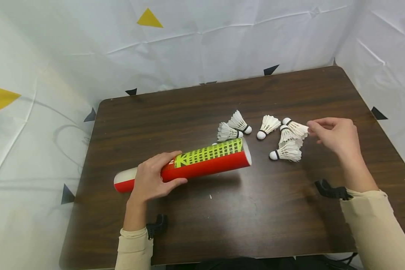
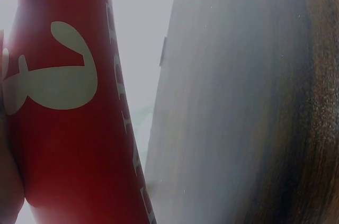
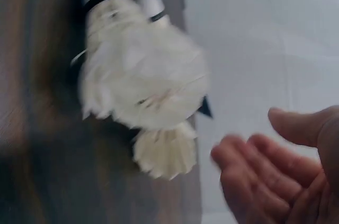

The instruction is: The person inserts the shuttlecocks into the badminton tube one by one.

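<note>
My left hand [image 1: 150,176] grips a red, white and lime-green shuttlecock tube [image 1: 206,168] around its body. The tube lies slanted, its right end raised over the table and that round end pale. In the left wrist view, the tube's red side [image 2: 69,144] with light lettering fills the left part. My right hand [image 1: 339,135] is just right of a cluster of white feather shuttlecocks [image 1: 288,152], fingertips close to the feather skirt of the rearmost one [image 1: 298,129]. The right wrist view shows that hand's fingers [image 3: 259,176] and thumb apart, with nothing between them.
More shuttlecocks [image 1: 237,122] lie behind the tube's right end, one partly hidden by it. A single shuttlecock [image 1: 268,126] rests between the two groups. The dark wooden table [image 1: 162,120] is bordered by white sheeting [image 1: 206,48] at the back and sides.
</note>
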Motion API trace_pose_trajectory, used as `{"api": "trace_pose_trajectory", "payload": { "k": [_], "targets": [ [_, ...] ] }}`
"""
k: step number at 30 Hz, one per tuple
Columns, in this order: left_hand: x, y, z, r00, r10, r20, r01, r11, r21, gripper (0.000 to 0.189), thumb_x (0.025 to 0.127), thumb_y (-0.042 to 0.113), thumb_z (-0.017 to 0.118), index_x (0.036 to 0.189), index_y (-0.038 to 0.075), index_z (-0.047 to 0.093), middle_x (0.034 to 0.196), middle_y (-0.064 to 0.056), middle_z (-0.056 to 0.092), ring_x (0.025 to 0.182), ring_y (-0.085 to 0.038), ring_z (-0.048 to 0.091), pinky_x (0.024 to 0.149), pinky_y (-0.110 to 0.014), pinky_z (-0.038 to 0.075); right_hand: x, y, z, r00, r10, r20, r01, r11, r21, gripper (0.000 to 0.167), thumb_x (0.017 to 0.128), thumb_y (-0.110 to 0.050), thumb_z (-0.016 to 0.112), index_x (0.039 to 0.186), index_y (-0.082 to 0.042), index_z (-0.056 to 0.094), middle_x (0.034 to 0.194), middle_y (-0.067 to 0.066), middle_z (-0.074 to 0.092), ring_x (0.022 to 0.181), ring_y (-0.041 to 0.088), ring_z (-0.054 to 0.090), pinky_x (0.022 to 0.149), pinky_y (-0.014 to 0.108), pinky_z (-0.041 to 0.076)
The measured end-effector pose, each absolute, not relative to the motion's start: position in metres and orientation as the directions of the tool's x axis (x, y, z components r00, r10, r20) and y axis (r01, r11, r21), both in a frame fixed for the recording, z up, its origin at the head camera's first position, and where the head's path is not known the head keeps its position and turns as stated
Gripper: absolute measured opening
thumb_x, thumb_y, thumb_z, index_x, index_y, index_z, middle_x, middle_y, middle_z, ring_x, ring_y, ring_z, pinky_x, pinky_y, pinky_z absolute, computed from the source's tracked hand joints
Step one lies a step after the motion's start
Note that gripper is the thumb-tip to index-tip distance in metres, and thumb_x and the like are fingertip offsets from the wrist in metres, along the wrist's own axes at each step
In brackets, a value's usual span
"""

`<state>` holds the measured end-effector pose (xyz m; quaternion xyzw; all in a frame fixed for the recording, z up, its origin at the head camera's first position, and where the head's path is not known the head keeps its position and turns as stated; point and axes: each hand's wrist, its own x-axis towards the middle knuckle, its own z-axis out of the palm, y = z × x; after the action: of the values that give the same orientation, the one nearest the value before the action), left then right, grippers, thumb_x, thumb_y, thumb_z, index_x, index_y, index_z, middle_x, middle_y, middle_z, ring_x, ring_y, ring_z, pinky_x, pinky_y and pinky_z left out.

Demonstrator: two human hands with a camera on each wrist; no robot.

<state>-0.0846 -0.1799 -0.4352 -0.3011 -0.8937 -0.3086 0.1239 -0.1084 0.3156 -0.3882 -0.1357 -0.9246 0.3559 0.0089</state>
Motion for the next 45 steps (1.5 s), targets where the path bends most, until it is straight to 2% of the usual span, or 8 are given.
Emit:
{"api": "trace_pose_trajectory", "payload": {
  "k": [5, 9, 13, 19, 26, 30, 34, 45],
  "targets": [
    [-0.084, -0.18, -0.435, -0.788, 0.466, 0.403, 0.615, 0.624, 0.482, 0.07, 0.072, 0.05, 0.08, 0.131, 0.018, 0.062, 0.117, 0.005, 0.068, 0.098, -0.013, 0.063, 0.079, -0.036, 0.055, -0.11, 0.323, -0.41, -0.935, 0.312, -0.171, 0.353, 0.752, -0.557, 0.071, 0.091, -0.065, 0.05, 0.114, 0.0, 0.07, 0.084, 0.01, 0.075, 0.079, 0.029, 0.064, 0.061, 0.038, 0.04],
    [-0.085, -0.18, -0.435, -0.788, 0.466, 0.402, 0.615, 0.623, 0.483, 0.069, 0.072, 0.05, 0.08, 0.131, 0.017, 0.062, 0.117, 0.005, 0.068, 0.098, -0.013, 0.063, 0.079, -0.036, 0.055, -0.113, 0.327, -0.418, -0.924, 0.285, -0.257, 0.383, 0.715, -0.585, 0.08, 0.088, -0.068, 0.051, 0.117, 0.004, 0.066, 0.083, 0.01, 0.074, 0.066, 0.018, 0.068, 0.065, 0.035, 0.043],
    [-0.085, -0.18, -0.434, -0.788, 0.465, 0.403, 0.615, 0.621, 0.485, 0.07, 0.072, 0.05, 0.081, 0.131, 0.019, 0.062, 0.117, 0.005, 0.068, 0.098, -0.013, 0.063, 0.08, -0.036, 0.055, -0.117, 0.33, -0.425, -0.911, 0.24, -0.335, 0.411, 0.593, -0.692, 0.084, 0.09, -0.062, 0.057, 0.125, 0.014, 0.057, 0.082, 0.009, 0.074, 0.064, 0.006, 0.069, 0.066, 0.028, 0.055],
    [-0.085, -0.18, -0.434, -0.789, 0.466, 0.4, 0.613, 0.625, 0.483, 0.069, 0.072, 0.05, 0.08, 0.131, 0.018, 0.062, 0.118, 0.005, 0.068, 0.099, -0.013, 0.063, 0.08, -0.036, 0.055, -0.122, 0.33, -0.44, -0.906, 0.221, -0.362, 0.423, 0.411, -0.807, 0.075, 0.093, -0.046, 0.063, 0.129, 0.018, 0.051, 0.078, -0.001, 0.073, 0.067, 0.0, 0.067, 0.062, 0.027, 0.058],
    [-0.085, -0.181, -0.435, -0.791, 0.464, 0.399, 0.611, 0.631, 0.478, 0.069, 0.072, 0.051, 0.08, 0.132, 0.021, 0.061, 0.118, 0.005, 0.068, 0.099, -0.013, 0.063, 0.08, -0.036, 0.055, -0.123, 0.331, -0.448, -0.907, 0.275, -0.319, 0.405, 0.361, -0.84, 0.061, 0.091, -0.037, 0.068, 0.124, 0.012, 0.058, 0.07, -0.014, 0.065, 0.064, -0.002, 0.064, 0.059, 0.023, 0.057],
    [-0.085, -0.18, -0.434, -0.791, 0.464, 0.4, 0.611, 0.631, 0.477, 0.069, 0.072, 0.051, 0.08, 0.132, 0.02, 0.062, 0.118, 0.005, 0.068, 0.098, -0.013, 0.063, 0.08, -0.036, 0.055, -0.123, 0.331, -0.45, -0.899, 0.335, -0.28, 0.412, 0.436, -0.8, 0.06, 0.089, -0.041, 0.069, 0.123, 0.008, 0.062, 0.092, 0.005, 0.067, 0.059, 0.001, 0.064, 0.058, 0.019, 0.054],
    [-0.085, -0.18, -0.433, -0.791, 0.466, 0.396, 0.611, 0.629, 0.48, 0.069, 0.073, 0.051, 0.08, 0.132, 0.021, 0.061, 0.118, 0.006, 0.068, 0.098, -0.013, 0.063, 0.08, -0.036, 0.055, -0.123, 0.331, -0.451, -0.897, 0.362, -0.255, 0.415, 0.487, -0.769, 0.061, 0.09, -0.043, 0.066, 0.127, 0.006, 0.061, 0.124, 0.026, 0.057, 0.056, 0.0, 0.063, 0.056, 0.016, 0.049],
    [-0.084, -0.18, -0.434, -0.794, 0.465, 0.391, 0.607, 0.632, 0.481, 0.069, 0.073, 0.052, 0.079, 0.132, 0.02, 0.062, 0.118, 0.005, 0.068, 0.099, -0.013, 0.063, 0.08, -0.036, 0.055, -0.12, 0.331, -0.45, -0.89, 0.414, -0.189, 0.389, 0.475, -0.789, 0.055, 0.092, -0.039, 0.065, 0.126, 0.004, 0.063, 0.126, 0.025, 0.059, 0.056, -0.006, 0.059, 0.058, 0.011, 0.044]
  ]
}}
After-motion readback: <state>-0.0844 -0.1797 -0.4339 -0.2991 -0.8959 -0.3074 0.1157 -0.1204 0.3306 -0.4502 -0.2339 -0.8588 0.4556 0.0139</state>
